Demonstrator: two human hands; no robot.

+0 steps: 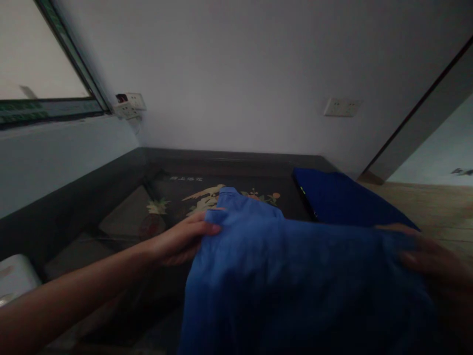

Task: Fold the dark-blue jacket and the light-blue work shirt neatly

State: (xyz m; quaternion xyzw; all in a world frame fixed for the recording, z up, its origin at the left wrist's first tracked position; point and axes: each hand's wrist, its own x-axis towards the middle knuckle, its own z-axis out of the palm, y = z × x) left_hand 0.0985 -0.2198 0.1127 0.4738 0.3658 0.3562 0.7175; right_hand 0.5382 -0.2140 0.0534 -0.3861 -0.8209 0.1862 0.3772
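A blue cloth garment (295, 276) hangs stretched between my two hands, above a dark tabletop. My left hand (188, 236) pinches its upper left part, thumb on top and the other fingers behind the fabric. At the far right my right hand (428, 256) grips the other end; it is blurred and its fingertips are partly hidden by the cloth. A narrower flap of the garment extends away from me over the table. The lower part runs out of the bottom of the view, and what kind of garment it is cannot be made out.
The dark table (295, 190) carries a printed bird-and-flower pattern. A folded dark blue cloth (343, 197) lies at its right end. A white object (16, 276) stands at the left edge. Wall sockets (342, 107) are behind, and a window (44, 64) is at upper left.
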